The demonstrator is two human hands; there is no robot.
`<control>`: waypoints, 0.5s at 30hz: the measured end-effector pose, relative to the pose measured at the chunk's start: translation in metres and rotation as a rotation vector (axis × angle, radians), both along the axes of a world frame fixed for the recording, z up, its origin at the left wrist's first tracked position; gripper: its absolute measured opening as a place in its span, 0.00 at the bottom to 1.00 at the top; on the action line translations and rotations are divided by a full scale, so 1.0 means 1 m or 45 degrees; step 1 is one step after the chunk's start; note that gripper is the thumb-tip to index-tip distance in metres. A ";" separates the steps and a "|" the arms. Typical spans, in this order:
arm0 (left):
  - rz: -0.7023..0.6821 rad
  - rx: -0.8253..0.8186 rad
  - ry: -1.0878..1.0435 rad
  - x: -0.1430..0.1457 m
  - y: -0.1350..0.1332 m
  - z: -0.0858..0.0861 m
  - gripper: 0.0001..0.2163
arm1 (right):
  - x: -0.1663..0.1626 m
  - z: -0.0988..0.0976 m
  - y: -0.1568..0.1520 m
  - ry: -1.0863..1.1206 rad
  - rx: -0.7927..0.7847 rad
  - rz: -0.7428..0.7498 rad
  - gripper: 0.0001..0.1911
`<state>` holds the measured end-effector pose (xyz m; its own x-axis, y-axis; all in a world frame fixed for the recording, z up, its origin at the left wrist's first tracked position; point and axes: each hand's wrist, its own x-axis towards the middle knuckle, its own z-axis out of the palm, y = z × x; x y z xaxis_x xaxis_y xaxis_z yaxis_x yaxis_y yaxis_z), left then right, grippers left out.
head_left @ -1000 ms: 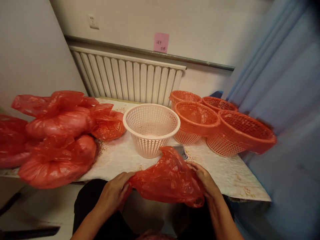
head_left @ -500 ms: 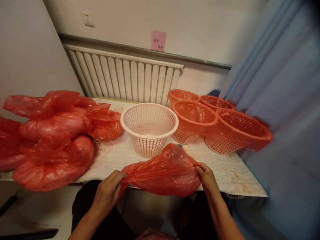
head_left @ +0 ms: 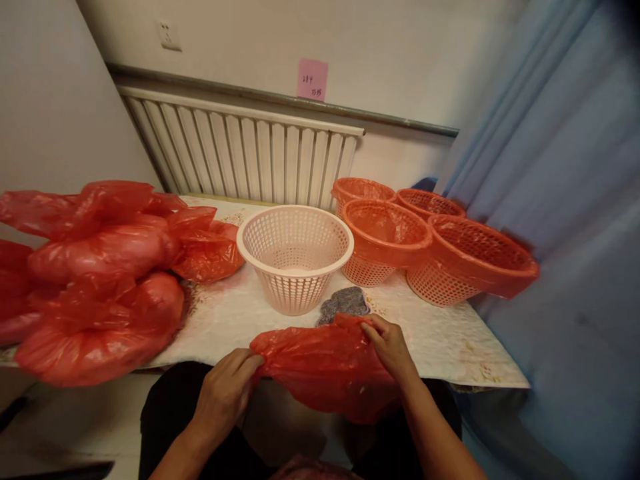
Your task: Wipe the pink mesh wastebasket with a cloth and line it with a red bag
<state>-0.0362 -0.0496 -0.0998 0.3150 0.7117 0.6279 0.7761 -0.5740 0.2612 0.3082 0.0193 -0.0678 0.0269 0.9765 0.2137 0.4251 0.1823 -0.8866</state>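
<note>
A thin red plastic bag (head_left: 325, 367) is stretched between my two hands at the table's front edge, in the head view. My left hand (head_left: 227, 383) is closed on its gathered left end. With thumb and fingers pinched, my right hand (head_left: 390, 343) grips the upper right part of the bag. Behind the bag lies a grey, speckled piece of cloth (head_left: 345, 303), its lower part hidden by the plastic. Just beyond stands a white perforated plastic basket (head_left: 295, 290), upright, with no bag over its rim.
Several baskets lined with red bags (head_left: 387, 240) stand at the back right, beside a blue curtain (head_left: 565, 200). Full red bags (head_left: 110, 333) are piled on the left of the cloth-covered table (head_left: 425, 333). A radiator (head_left: 240, 153) runs along the wall behind.
My right hand has moved left and slightly up with its edge of the bag. The bag has dropped lower, and more of the grey cloth now shows behind it.
</note>
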 end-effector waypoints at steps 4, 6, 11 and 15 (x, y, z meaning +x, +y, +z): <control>0.126 -0.003 -0.138 -0.019 0.001 -0.002 0.14 | 0.021 -0.013 0.003 0.295 -0.106 -0.186 0.14; 0.159 -0.009 -0.178 -0.025 0.003 -0.004 0.13 | 0.032 -0.018 0.003 0.370 -0.139 -0.189 0.16; 0.219 -0.041 -0.266 -0.024 0.008 -0.005 0.13 | 0.041 -0.026 0.002 0.512 -0.172 -0.115 0.17; 0.258 -0.129 -0.423 -0.020 0.009 0.000 0.10 | 0.039 -0.035 0.005 0.800 -0.246 -0.068 0.22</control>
<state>-0.0566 -0.0409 -0.1002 -0.0465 0.8019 0.5956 0.7347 -0.3766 0.5643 0.3470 0.0243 -0.1032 0.1392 0.9896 -0.0372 -0.1798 -0.0117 -0.9836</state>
